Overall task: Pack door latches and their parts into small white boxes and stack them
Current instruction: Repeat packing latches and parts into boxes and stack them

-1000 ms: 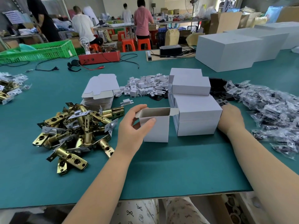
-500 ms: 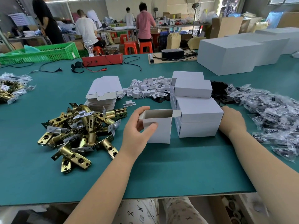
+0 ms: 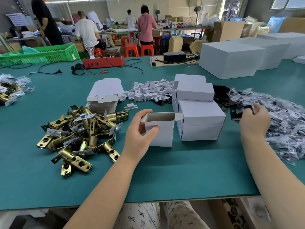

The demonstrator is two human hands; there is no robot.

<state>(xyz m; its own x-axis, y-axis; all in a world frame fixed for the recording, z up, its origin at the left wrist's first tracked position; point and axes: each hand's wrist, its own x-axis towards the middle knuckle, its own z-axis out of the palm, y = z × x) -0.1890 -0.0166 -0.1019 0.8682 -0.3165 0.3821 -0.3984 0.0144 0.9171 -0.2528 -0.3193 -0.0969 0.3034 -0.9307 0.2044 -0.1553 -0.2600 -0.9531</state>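
Here, left hand (image 3: 140,134) grips open small white box (image 3: 160,129) standing upright on green worktop (image 3: 165,176), thumb on front face, fingers (image 3: 145,112) curled over rim. Right hand (image 3: 254,121) at 3 o'clock of box pinches black plate (image 3: 236,114), beside bagged parts heap (image 3: 283,119). Closed box stack (image 3: 199,119) touching open box's right side. Brass latch pile (image 3: 79,134) at 9 o'clock; flat carton blanks (image 3: 105,95) at 11 o'clock

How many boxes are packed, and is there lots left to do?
A few closed boxes are already stacked. The left hand holds an open box with nothing visible inside, and the right hand grips a black part. Plenty remains: a pile of brass latches and flat unfolded boxes.
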